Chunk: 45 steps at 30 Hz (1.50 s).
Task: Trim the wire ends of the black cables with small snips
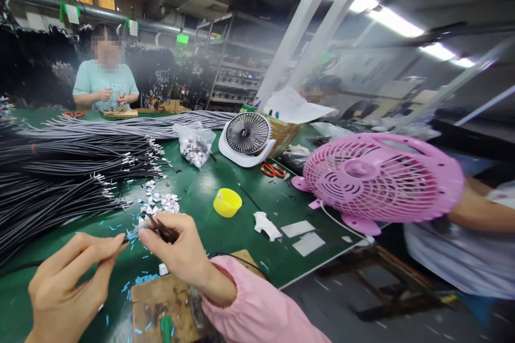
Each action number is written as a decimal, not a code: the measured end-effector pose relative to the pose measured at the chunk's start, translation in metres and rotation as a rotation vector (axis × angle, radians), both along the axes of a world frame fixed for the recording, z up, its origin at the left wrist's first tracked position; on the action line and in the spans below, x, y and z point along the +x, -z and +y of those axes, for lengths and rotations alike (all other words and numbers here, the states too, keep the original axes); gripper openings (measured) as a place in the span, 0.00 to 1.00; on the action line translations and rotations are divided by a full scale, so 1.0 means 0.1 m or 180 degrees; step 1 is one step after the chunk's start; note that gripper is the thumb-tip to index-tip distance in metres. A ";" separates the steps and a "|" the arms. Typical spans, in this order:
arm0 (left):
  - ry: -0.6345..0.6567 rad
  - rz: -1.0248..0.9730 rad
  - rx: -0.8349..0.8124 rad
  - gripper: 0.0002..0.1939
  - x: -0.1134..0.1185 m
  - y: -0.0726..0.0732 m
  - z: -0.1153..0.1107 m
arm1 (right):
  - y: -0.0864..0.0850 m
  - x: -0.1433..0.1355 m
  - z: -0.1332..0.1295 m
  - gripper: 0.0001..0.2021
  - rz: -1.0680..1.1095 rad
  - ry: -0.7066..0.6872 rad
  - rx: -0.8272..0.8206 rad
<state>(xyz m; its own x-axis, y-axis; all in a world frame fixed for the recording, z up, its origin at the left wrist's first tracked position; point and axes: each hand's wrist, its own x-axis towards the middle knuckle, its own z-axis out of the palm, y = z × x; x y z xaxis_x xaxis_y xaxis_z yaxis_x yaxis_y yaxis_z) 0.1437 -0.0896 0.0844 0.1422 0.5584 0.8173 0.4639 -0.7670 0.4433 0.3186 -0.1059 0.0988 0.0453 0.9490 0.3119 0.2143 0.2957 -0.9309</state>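
My left hand [74, 278] pinches the end of a black cable [24, 266] that runs off to the left. Close beside it, my right hand [177, 241] in a pink sleeve is closed around a dark tool [163, 229], its fingertips near the cable's end. What the tool is cannot be made out clearly. Beneath my right hand lies a stained wooden block [151, 300] with a green piece [166, 327] on it. Silvery foil scraps [164, 203] and small blue bits [147, 278] are scattered around both hands.
Bundles of black cables [60, 171] fill the left. On the green table [201, 187] are a yellow ring [227, 202], a small white fan [246, 139], orange scissors [273, 170] and a bag of parts [196, 147]. A pink fan [382, 177] stands right; people sit opposite and at the right.
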 end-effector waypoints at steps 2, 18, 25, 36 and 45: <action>0.0027 0.0061 0.0136 0.12 -0.01 0.02 0.00 | 0.01 -0.01 0.01 0.15 -0.0075 0.0061 0.0139; -0.0337 -0.0435 -0.0744 0.07 0.12 -0.04 -0.15 | 0.26 0.05 0.00 0.10 -0.0182 -0.0047 0.0415; -0.0304 -0.0921 -0.0840 0.02 0.13 -0.08 -0.14 | 0.25 0.10 0.01 0.11 -0.0424 -0.0033 0.0971; -0.0118 -0.1107 -0.1281 0.07 0.13 -0.04 -0.13 | 0.13 0.04 0.00 0.18 -0.0661 -0.0190 0.1000; 0.0016 -0.1233 -0.1299 0.08 0.13 -0.04 -0.10 | 0.24 0.08 0.00 0.14 -0.0394 -0.0202 0.0951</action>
